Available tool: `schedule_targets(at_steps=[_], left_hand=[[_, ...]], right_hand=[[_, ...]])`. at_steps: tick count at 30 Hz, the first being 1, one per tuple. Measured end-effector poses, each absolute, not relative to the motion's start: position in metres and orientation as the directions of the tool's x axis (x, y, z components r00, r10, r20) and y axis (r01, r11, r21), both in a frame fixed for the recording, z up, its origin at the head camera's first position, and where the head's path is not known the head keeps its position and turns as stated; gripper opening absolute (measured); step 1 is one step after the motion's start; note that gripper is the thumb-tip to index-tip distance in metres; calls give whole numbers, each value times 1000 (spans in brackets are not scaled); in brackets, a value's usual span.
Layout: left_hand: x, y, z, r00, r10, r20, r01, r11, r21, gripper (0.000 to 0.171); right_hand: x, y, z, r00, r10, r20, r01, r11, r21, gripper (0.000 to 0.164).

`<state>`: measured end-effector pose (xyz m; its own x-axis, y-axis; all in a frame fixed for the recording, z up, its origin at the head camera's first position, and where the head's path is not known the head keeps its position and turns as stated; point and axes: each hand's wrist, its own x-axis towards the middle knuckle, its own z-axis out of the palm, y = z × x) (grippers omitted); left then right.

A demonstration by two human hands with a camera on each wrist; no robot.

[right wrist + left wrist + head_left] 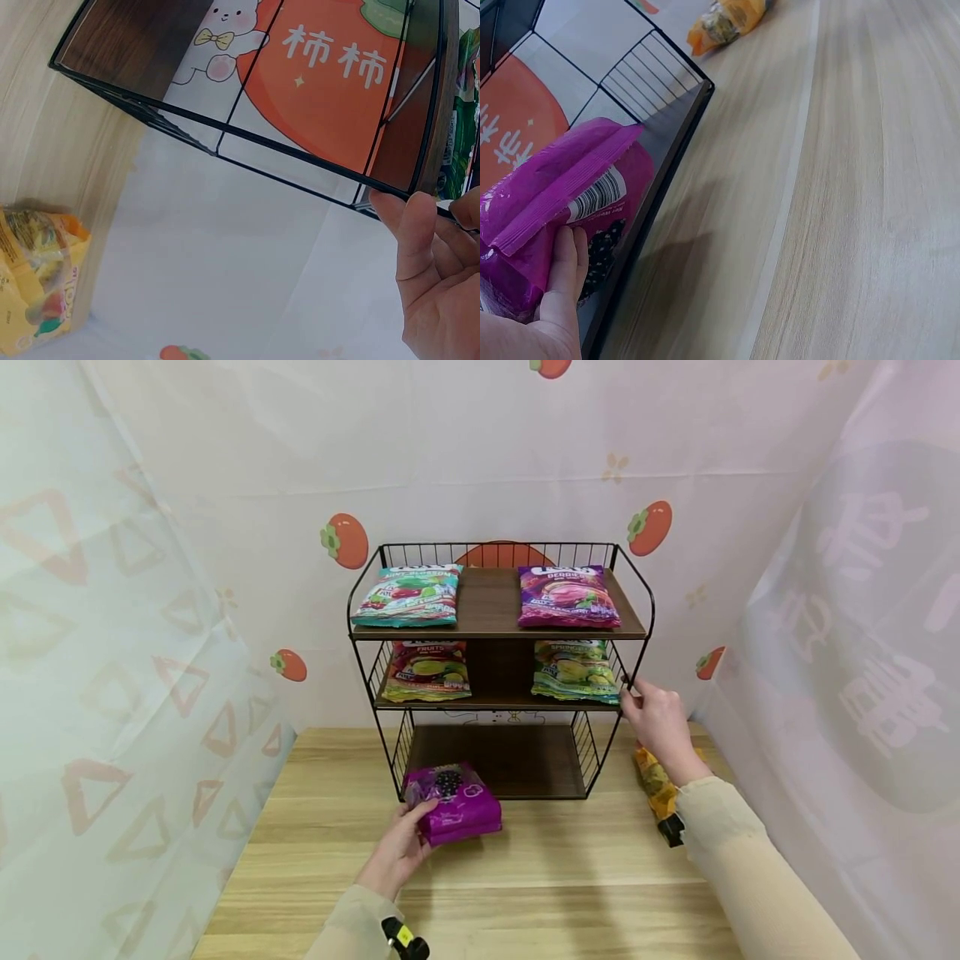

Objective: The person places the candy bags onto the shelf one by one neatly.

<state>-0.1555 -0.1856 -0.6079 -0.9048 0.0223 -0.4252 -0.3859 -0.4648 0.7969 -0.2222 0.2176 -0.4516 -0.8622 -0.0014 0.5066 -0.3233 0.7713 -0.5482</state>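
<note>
A purple snack bag [461, 810] is gripped at its left edge by my left hand [401, 847], thumb on top and fingers below. It tilts at the front left of the bottom shelf [517, 764]. In the left wrist view the bag [570, 187] shows a barcode, with fingers [566, 262] beneath it. My right hand [656, 722] pinches the black wire frame of the three-tier rack [498, 633] at its right side, near the middle shelf. The right wrist view shows that hand [439, 277] with thumb and fingers around the wire.
A teal bag [412, 597] and a berry bag [568, 597] lie on the top shelf. A red fruit bag [427, 672] and a green bag [573, 672] lie on the middle one. An orange-yellow bag [656, 785] lies on the wooden table [315, 860], right of the rack.
</note>
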Motion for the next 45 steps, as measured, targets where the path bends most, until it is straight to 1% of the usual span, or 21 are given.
schedule_targets(at_steps=[9, 18, 22, 26, 36, 40, 45], left_hand=[[-161, -189, -610, -903, 25, -428, -387, -478, 789, 78], [-162, -193, -613, -912, 36, -409, -369, -506, 779, 71], [-164, -196, -615, -921, 54, -385, -354, -528, 772, 71], [-163, -196, -613, -923, 72, -377, -353, -544, 761, 75], [-163, -197, -613, -922, 68, -380, -343, -596, 726, 78], [-164, -198, -615, -929, 87, -360, -331, -627, 705, 78], [-164, -199, -619, -950, 105, -294, -292, -632, 718, 80]], right_hand=[[-223, 218, -453, -853, -3, 522, -335, 771, -542, 33], [-223, 217, -453, -846, 0, 534, -339, 772, -538, 32], [-222, 218, -454, -847, 3, 531, -337, 770, -542, 32], [-222, 218, -454, -850, 5, 528, -334, 768, -546, 33], [-223, 218, -456, -846, 7, 534, -337, 769, -544, 32], [-224, 218, -457, -841, 6, 540, -341, 770, -539, 31], [-225, 217, -456, -828, 2, 561, -357, 770, -528, 30]])
